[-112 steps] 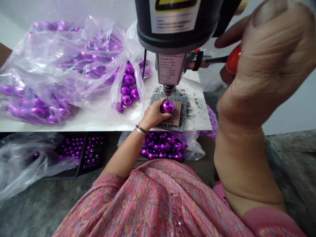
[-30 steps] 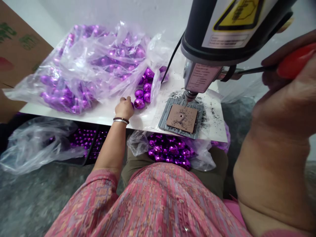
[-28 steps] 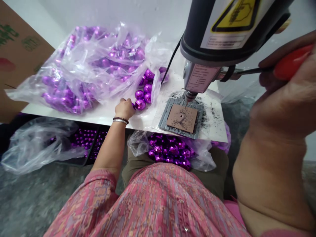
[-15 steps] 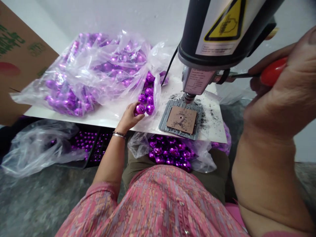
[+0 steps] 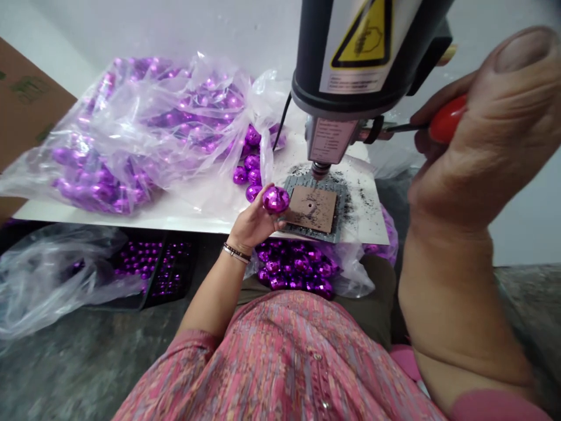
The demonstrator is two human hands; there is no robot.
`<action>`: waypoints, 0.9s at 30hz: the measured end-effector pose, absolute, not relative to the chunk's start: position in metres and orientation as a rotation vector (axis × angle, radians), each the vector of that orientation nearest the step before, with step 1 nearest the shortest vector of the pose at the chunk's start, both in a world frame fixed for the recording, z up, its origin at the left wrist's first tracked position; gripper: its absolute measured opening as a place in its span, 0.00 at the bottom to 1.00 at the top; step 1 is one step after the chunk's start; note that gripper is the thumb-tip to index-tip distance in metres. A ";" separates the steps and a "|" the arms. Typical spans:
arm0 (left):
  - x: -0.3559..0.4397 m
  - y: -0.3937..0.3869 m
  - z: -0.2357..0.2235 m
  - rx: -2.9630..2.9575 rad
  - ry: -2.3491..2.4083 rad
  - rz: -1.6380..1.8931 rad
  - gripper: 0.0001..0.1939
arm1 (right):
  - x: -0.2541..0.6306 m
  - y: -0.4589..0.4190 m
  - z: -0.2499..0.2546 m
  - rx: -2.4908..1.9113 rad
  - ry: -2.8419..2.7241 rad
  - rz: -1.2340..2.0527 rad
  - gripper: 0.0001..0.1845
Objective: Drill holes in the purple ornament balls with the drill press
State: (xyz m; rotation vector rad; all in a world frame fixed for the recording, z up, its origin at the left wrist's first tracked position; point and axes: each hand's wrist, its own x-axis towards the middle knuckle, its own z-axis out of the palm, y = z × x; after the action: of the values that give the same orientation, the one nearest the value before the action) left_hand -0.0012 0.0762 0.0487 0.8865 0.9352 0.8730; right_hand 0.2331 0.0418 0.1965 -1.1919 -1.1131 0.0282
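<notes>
My left hand (image 5: 250, 226) cups a shiny faceted purple ball (image 5: 276, 200) in its fingertips, just left of a brown pad (image 5: 312, 209) with a small central hole. The pad lies on a grey perforated plate (image 5: 307, 186), directly below the chuck and bit (image 5: 320, 169) of a black bench drill (image 5: 346, 64). The ball is not touching the pad. My right hand (image 5: 495, 117) is closed around a red handle (image 5: 445, 120), whose metal shaft runs to the drill head.
Dark drilling dust is scattered over the white board (image 5: 205, 217) around the plate. A plastic bag of purple balls (image 5: 131, 134) and several loose balls (image 5: 249, 166) lie to the left. Below are a black tray of balls (image 5: 153, 269), another bag (image 5: 293, 269) and a cardboard box (image 5: 26, 99).
My left hand has moved right from the loose balls toward the pad, lifting a purple ball. My right hand still grips the red handle, and the view has shifted slightly.
</notes>
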 end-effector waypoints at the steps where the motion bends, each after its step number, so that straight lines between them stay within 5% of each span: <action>1: 0.002 0.076 0.048 0.878 0.923 0.868 0.35 | 0.233 0.042 0.198 -1.162 -1.114 0.046 0.42; 11: 0.015 0.091 0.044 1.085 0.976 0.814 0.36 | 0.229 0.040 0.201 -1.129 -1.111 0.118 0.24; 18: 0.030 0.111 0.044 1.510 1.069 0.763 0.35 | 0.225 0.037 0.204 -1.140 -1.130 0.145 0.37; 27: 0.043 0.114 0.049 1.746 1.147 0.613 0.36 | 0.227 0.036 0.204 -1.157 -1.151 0.113 0.37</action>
State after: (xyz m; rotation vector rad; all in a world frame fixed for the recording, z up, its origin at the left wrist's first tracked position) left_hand 0.0426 0.1137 0.0486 1.7457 1.1467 0.6131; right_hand 0.2273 0.0360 0.2037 -1.1570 -1.1513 0.1132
